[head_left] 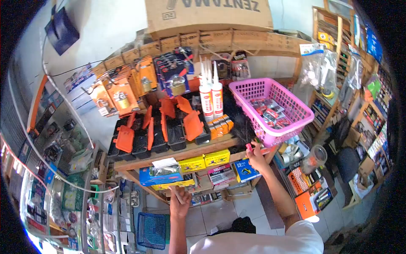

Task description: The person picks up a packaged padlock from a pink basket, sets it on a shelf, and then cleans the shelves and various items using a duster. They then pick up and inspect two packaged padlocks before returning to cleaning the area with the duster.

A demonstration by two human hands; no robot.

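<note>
My right hand [255,155] is closed round the pink-red handle of a brush with dark bristles [242,130]. Its bristles point up, between the pink basket [275,134] and the small orange boxes [220,126] on the wooden shelf. My left hand [180,203] is lower, in front of the shelf, with its fingers stretched out and nothing seen in them. Nearest to it are a yellow box [171,185] and a blue box [158,177] on the lower shelf. White sealant tubes [217,99] stand upright left of the brush.
Black bins with orange lids [193,125] line the shelf's left part. Packaged padlocks [121,99] hang behind them. A large cardboard box [207,19] sits above. Glass display shelves [91,203] stand at left, and a blue basket [151,230] is on the floor.
</note>
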